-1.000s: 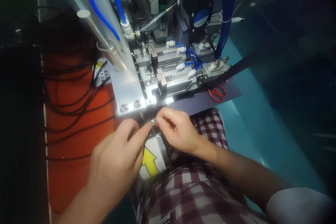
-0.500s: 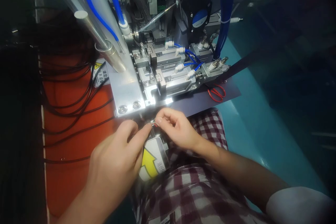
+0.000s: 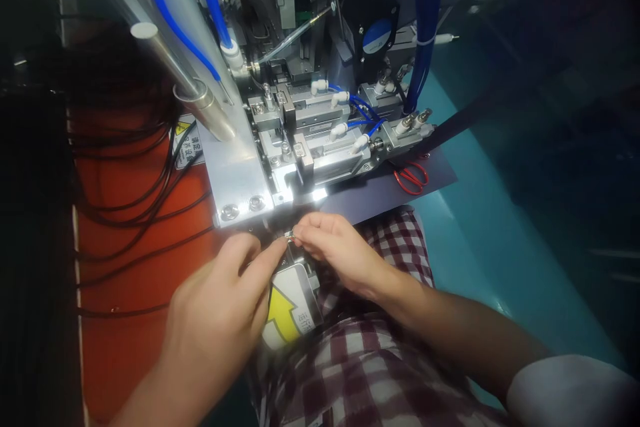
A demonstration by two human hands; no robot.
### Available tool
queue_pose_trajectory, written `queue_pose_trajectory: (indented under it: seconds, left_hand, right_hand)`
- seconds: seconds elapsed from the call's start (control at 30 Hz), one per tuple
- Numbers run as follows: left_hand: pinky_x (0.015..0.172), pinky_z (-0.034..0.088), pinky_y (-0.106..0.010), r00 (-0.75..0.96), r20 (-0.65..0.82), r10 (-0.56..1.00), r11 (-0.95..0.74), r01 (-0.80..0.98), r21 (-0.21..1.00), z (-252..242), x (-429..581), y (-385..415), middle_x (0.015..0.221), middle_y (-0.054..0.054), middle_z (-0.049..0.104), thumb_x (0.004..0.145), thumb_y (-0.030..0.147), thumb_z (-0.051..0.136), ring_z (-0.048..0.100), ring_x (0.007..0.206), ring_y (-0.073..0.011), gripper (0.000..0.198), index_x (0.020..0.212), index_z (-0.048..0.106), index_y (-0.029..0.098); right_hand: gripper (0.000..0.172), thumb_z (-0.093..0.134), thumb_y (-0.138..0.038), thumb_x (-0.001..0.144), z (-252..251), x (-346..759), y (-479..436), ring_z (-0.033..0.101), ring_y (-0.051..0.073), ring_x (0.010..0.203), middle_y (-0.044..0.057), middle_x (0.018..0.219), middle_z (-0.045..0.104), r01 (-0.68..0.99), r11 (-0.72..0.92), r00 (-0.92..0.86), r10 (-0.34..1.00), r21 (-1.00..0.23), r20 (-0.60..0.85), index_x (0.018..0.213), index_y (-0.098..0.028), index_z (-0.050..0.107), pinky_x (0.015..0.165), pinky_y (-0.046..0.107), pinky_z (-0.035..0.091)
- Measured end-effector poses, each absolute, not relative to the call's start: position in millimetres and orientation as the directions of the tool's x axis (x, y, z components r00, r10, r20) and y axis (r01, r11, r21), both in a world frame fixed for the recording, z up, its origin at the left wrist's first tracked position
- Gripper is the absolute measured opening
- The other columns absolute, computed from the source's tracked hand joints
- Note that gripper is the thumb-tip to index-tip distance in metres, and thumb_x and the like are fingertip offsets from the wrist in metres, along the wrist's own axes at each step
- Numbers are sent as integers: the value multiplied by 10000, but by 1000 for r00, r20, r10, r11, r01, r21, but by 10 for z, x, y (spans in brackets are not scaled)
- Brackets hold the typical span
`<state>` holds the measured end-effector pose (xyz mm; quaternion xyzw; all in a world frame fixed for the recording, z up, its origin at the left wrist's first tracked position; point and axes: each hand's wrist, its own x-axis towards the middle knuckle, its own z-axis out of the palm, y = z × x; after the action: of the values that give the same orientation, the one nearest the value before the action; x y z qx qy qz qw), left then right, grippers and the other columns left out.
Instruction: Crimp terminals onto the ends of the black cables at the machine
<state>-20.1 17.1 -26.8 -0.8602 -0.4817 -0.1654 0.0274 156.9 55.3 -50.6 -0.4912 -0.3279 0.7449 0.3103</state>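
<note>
Just in front of the machine's metal plate [image 3: 240,177], my two hands meet fingertip to fingertip. My left hand [image 3: 225,307] is closed, with thumb and forefinger at a tiny shiny metal part [image 3: 289,236]. From the other side my right hand [image 3: 337,247] pinches at the same spot, its fingers curled together. The part is too small for me to name its kind. Below the fingertips lies a white plate with a yellow arrow [image 3: 283,313], partly covered by my left hand.
Beyond my hands stands the machine with pneumatic cylinders [image 3: 325,127] and blue air hoses [image 3: 205,13]. Red-handled scissors or pliers [image 3: 411,178] lie at its right on a dark sheet [image 3: 350,207]. Black cables [image 3: 135,213] cross the orange surface [image 3: 130,353] at left.
My right hand's fingers have closed more tightly, and its wrist has turned slightly. A red bit seen at its fingertips before is now hidden. The view has shifted a little.
</note>
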Motion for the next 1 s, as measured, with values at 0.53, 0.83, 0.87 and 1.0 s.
queue_pose_trajectory:
  seconds: [0.53,0.83,0.87,1.0]
  left_hand:
    - [515,451,-245,472,304,827,-532,833,154,-299,-233,172,892,-30,618,995,182,422,622,616,-127,266,1147,640,190]
    - [518,458,-221,477,301,826,-537,828,160,-303,-241,173,906,-23,576,1005,175,418,618,615,-110,253,1185,593,208]
    - [520,458,-223,475,301,827,-535,829,160,-304,-242,173,907,-24,575,1005,174,419,619,619,-111,253,1185,593,207]
    - [524,461,-226,473,303,827,-534,830,161,-307,-241,172,914,-26,578,1010,182,417,623,629,-114,251,1190,591,204]
  right_hand:
    - [356,718,-485,807,-579,1640,534,352,80,520,-78,551,438,-179,-487,-273,859,-855,-433,710,-176,570,498,243,275]
    - [148,703,-252,752,-489,1580,578,427,79,541,-65,577,516,-171,-546,-207,834,-820,-512,712,-162,592,527,229,354]
    - [126,684,-235,757,-490,1572,574,434,80,544,-58,587,526,-169,-539,-194,839,-825,-508,712,-163,591,527,230,357]
    - [121,671,-255,768,-520,1542,530,423,83,532,-56,595,509,-192,-464,-171,884,-865,-436,735,-175,587,506,235,350]
